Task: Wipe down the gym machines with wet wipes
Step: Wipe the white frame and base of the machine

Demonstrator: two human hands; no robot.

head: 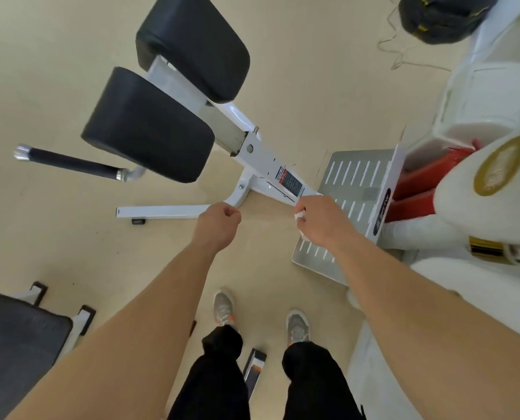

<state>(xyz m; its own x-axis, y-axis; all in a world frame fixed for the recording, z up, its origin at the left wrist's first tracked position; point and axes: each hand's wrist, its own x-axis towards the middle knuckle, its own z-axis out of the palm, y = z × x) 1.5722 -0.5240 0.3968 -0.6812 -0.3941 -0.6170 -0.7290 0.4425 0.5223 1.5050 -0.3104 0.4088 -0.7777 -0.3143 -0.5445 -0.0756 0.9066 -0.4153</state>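
A white-framed gym machine (261,153) with two black pads (149,125) and a black handle bar (70,162) stands on the beige floor ahead of me. My right hand (319,219) grips a crumpled white wet wipe (299,216) at the lower end of the sloping frame beam, where it meets the grey slotted footplate (355,174). My left hand (219,222) is curled into a fist with nothing visible in it, just over the white base crossbar (161,212).
A white padded figure with red parts (489,189) crowds the right side beside the footplate. A black bag (440,16) and a thin cord lie at the top right. Another black bench pad (19,341) sits at the lower left. My shoes (296,325) stand on the floor below.
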